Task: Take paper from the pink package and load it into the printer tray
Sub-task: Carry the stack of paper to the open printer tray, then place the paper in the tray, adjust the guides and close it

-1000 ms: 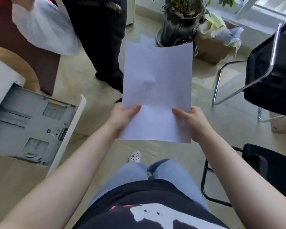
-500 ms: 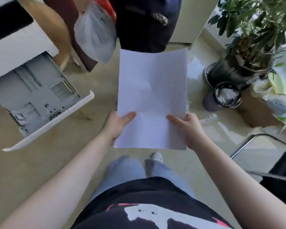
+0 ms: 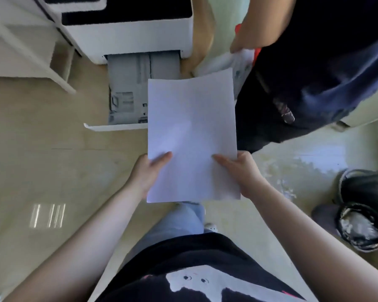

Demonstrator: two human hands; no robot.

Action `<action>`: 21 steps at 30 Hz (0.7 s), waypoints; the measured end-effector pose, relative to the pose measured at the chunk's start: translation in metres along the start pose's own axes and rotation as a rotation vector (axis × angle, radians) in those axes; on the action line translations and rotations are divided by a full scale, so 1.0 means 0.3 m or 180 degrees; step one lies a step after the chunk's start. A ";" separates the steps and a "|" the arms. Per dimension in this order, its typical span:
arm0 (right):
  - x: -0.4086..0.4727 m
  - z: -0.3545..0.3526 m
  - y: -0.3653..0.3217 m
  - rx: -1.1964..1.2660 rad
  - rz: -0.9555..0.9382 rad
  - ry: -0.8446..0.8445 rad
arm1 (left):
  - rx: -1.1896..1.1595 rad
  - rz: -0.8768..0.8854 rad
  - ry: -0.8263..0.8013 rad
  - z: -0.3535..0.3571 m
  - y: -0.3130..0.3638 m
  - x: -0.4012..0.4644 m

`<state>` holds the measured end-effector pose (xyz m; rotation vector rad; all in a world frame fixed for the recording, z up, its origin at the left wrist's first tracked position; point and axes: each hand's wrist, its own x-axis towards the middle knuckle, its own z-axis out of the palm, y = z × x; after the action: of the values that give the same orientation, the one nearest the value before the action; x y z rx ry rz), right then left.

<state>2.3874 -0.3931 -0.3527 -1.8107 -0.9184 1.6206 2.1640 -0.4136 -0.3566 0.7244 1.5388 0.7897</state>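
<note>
A stack of white paper (image 3: 191, 127) is held flat in front of me, long side pointing away. My left hand (image 3: 146, 174) grips its near left edge with the thumb on top. My right hand (image 3: 240, 171) grips its near right edge the same way. Ahead stands the white printer (image 3: 127, 38), and its grey tray (image 3: 129, 92) is pulled out toward me, with a white front lip. The paper's far end covers the tray's right part. The pink package is not in view.
Another person in dark clothes (image 3: 314, 73) stands close on the right, holding a white plastic bag (image 3: 234, 59). A dark plant pot (image 3: 367, 190) and a small bin (image 3: 358, 227) sit on the floor at the right. A white shelf frame (image 3: 31, 51) stands left of the printer.
My view has swung left, so the printer and its open tray now lie straight ahead. The paper, still in both hands, now overlaps the tray's right side.
</note>
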 end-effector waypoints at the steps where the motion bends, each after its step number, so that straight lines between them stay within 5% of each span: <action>1: 0.025 0.037 -0.022 -0.0069 0.0025 -0.0079 | -0.0025 -0.0024 0.0107 -0.037 0.001 0.016; 8: 0.207 0.291 -0.167 -0.0155 0.0250 -0.0525 | -0.0193 -0.0140 0.0367 -0.277 0.049 0.201; 21: 0.487 0.456 -0.277 0.0099 0.0651 -0.0331 | -0.0162 -0.0630 0.0283 -0.436 0.166 0.579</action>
<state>2.2476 -0.2338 -0.3981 -1.8645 -0.7675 1.8590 2.0162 -0.2541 -0.4060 0.4960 1.6361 0.7177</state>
